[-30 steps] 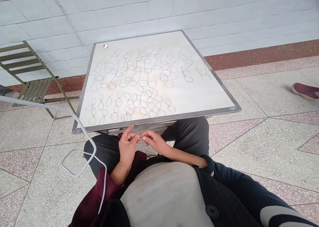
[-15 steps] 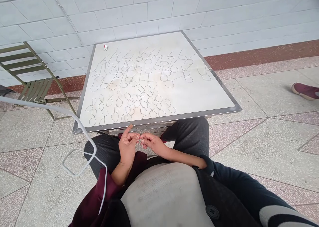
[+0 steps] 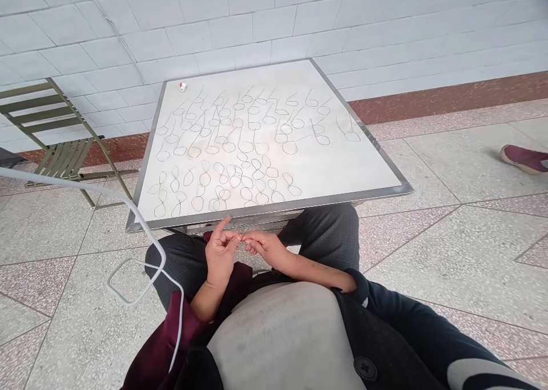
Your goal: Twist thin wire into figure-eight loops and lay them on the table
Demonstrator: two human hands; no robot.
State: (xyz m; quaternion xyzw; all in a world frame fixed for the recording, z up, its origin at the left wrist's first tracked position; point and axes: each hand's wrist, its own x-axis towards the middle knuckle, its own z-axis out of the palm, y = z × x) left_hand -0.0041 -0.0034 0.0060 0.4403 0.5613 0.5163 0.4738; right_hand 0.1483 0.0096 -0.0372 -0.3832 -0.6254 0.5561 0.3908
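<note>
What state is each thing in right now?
Left hand: pinching the thin wire, one finger raised
Right hand: pinching, fingertips near the left's
Thin wire: held, partly hidden
Wire pieces: bent, many looped, lying on the table
Folding chair: unfolded, unoccupied
White cable: curved

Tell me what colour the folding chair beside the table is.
The folding chair is olive green, seen best in the head view.

The left hand [image 3: 220,254] and right hand [image 3: 268,248] meet over the lap, fingertips pinched close together (the left forefinger points up and away), with both wrists low and the forearms angled inward.
</note>
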